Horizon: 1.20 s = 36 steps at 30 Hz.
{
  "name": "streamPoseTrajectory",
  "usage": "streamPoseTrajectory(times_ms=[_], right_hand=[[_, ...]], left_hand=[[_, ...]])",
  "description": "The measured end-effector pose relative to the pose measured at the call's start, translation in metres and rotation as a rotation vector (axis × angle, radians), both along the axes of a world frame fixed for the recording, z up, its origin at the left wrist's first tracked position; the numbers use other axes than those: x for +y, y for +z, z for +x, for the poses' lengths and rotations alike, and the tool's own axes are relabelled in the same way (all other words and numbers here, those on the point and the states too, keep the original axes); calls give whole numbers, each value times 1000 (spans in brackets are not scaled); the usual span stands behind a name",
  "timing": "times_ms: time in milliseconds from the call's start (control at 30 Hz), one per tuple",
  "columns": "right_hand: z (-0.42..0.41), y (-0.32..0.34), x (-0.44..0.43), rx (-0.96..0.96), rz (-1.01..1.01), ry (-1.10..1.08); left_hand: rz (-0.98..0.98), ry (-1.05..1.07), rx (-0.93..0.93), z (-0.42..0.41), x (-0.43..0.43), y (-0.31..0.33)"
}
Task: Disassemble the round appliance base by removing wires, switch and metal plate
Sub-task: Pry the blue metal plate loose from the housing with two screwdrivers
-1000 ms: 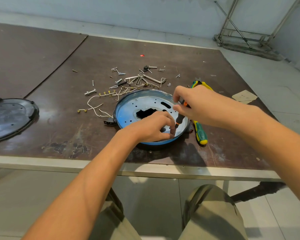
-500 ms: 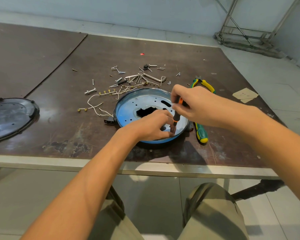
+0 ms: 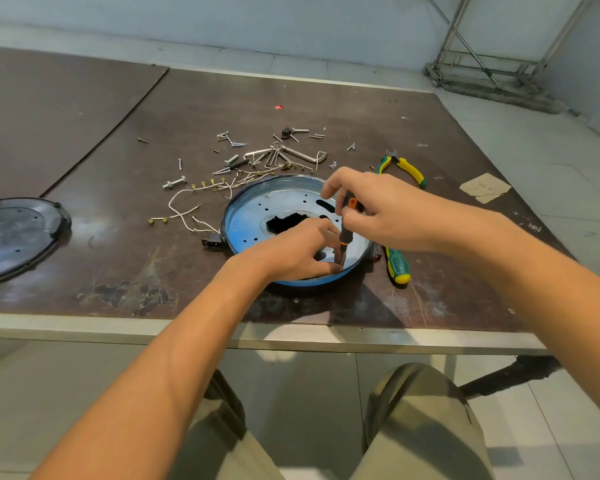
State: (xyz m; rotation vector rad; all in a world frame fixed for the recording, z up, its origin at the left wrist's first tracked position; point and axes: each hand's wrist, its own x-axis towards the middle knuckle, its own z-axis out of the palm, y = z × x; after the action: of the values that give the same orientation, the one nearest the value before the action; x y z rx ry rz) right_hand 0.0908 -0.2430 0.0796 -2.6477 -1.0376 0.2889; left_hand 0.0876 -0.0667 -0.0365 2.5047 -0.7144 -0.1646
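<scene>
Tabletop (image 3: 326,98) is carrying the base (image 3: 257,216); my right grip (image 3: 388,216) is wrapping a screwdriver (image 3: 345,237), tip at the base's 4 o'clock, left grip (image 3: 291,251) resting beside, its hold I cannot tell. I'm judging unscrewing; next needs steady downward turning.

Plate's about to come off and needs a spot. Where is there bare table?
Widest bare patch: front left, between the black lid, the loose wires and the table's front edge. Also beyond the hardware pile, toward the far edge, save a red scrap. Crowded: behind the round base, and on its right by the pliers and green screwdriver.
</scene>
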Motion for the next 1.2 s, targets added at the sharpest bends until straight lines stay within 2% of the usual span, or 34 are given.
streamPoseTrajectory(times_ms=[367,567,667,867,1067,1200], right_hand=[[-2,-17,0,-143,351,-79],[-2,-21,-5,89,671,-181],[-6,-30,-2,106,716,-224],[-14,-39,0,-122,742,-226],[-13,-38,4,-69,811,-242],[-18,-43,6,-145,813,-237]], left_hand=[[-16,4,-11,2,1,-4],[-16,-18,-61,4,1,-5],[-6,-23,-67,4,1,-4],[-16,-8,-26,1,0,-2],[9,3,-24,0,-2,1],[-14,11,-5,-3,0,2]])
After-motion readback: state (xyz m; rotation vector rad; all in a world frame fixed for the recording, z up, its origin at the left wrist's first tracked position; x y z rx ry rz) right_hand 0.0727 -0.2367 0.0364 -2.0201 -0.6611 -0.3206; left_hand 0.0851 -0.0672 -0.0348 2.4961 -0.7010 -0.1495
